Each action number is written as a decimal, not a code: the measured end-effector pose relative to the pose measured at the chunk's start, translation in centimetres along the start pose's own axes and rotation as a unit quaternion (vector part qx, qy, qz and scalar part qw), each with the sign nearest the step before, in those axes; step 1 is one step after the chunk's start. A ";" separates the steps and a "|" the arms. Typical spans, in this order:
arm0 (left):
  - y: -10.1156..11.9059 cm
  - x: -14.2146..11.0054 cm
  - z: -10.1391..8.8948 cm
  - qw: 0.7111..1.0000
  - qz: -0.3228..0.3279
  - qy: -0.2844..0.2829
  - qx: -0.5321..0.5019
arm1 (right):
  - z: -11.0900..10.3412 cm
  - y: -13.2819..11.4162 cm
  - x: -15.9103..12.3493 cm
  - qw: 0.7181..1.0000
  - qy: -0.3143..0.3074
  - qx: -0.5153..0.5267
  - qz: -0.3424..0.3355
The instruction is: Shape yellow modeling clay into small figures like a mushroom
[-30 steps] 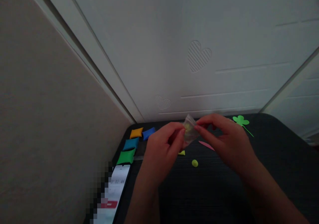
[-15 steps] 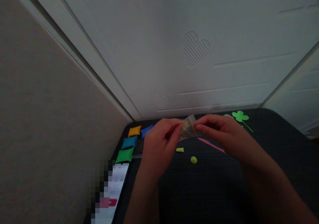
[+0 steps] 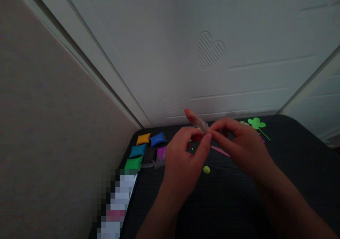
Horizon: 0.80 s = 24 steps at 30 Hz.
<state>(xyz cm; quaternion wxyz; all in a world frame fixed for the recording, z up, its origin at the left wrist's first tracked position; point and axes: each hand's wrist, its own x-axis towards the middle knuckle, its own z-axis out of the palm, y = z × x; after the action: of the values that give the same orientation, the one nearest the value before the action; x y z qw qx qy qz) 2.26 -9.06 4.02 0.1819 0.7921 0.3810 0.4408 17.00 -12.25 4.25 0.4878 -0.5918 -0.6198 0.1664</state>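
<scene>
My left hand (image 3: pixel 186 157) and my right hand (image 3: pixel 239 143) meet over the middle of the table. Between them is a small clear plastic bag (image 3: pixel 203 125), tilted up. My left thumb and fingers pinch its edge, with one finger stretched out behind the plastic. The right thumb and fingertips grip the same bag near its corner. What is inside the bag is hard to see from here. Below the hands a small yellow-green lump of clay (image 3: pixel 206 170) lies on the table. Behind my right fingers lies a pink modelling tool (image 3: pixel 220 151), partly covered by that hand.
Several clay packets stand at the left: orange (image 3: pixel 143 138), blue (image 3: pixel 158 139), teal (image 3: pixel 137 150), green (image 3: pixel 133 163), black (image 3: pixel 149 156) and purple (image 3: pixel 160 154). A phone (image 3: pixel 122 196), partly blurred, lies in front. A green clover-shaped piece (image 3: pixel 256 123) is at the back right, by the white panel (image 3: pixel 148 54).
My left hand has moved right, closer to the right hand, and now covers the small yellow-green roll. The bag has turned edge-on. The purple packet has come into view.
</scene>
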 end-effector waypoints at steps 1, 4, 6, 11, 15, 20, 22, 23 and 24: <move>0.1 -0.1 0.1 0.999 -0.021 -0.023 -0.027 | 0.1 -0.2 -0.2 1.000 0.004 -0.016 -0.017; 0.1 -0.1 0.1 0.997 -0.035 -0.036 -0.055 | 0.4 -0.5 -0.5 0.998 -0.004 -0.037 -0.057; -0.1 0.0 -0.2 0.998 -0.004 -0.046 -0.049 | 0.5 -0.5 -0.6 0.997 -0.022 -0.021 -0.065; -0.5 0.2 -1.2 0.993 0.035 -0.104 -0.041 | 0.0 -0.3 -0.3 0.996 -0.074 0.040 -0.034; -0.4 0.1 -1.4 0.990 0.047 -0.121 -0.054 | -0.5 -0.3 -0.1 0.989 -0.107 0.100 -0.009; -0.4 0.2 -1.3 0.992 0.054 -0.109 -0.022 | -0.6 -0.2 -0.4 0.984 -0.120 0.129 0.012; -0.6 0.2 -1.2 0.992 0.053 -0.112 -0.007 | -0.3 -0.3 -0.5 0.987 -0.113 0.113 0.011; -0.6 0.3 -1.1 0.992 0.052 -0.113 0.000 | -0.1 -0.5 -0.6 0.990 -0.104 0.098 0.010; -0.7 0.3 -1.1 0.992 0.052 -0.112 0.008 | 0.1 -0.7 -0.7 0.992 -0.093 0.080 0.008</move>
<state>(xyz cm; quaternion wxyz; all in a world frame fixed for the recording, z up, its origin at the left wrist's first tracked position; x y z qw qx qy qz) 1.14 -8.42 4.36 0.1939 0.8567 0.3205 0.3545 16.43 -13.01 4.49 0.4725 -0.5381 -0.6423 0.2734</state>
